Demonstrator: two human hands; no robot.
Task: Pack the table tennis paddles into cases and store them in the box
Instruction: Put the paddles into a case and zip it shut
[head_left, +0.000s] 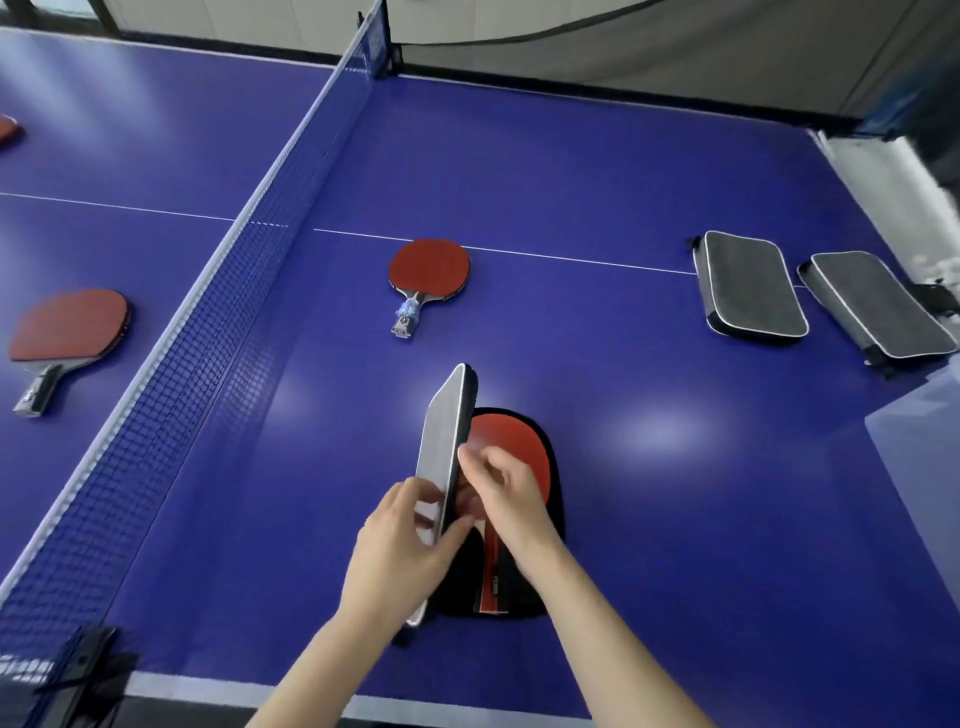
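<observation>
Left hand (410, 540) gripped the raised case lid (444, 441); right hand (506, 493) curled at its edge, grip unclear.
The paddle (511, 457) lay red face up in the open case (457, 587), under the right hand. If the lid dropped early, fingers or a shifted handle could jam the closure. Farther out lay 1 loose paddle (430, 270) and 2 shut cases (748, 288).

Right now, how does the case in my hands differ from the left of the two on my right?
The held case is open, lid raised on edge; the right-side case lies flat and shut. The held case shows a red paddle inside; the right-side case shows none. Both are grey with pale piping.
</observation>
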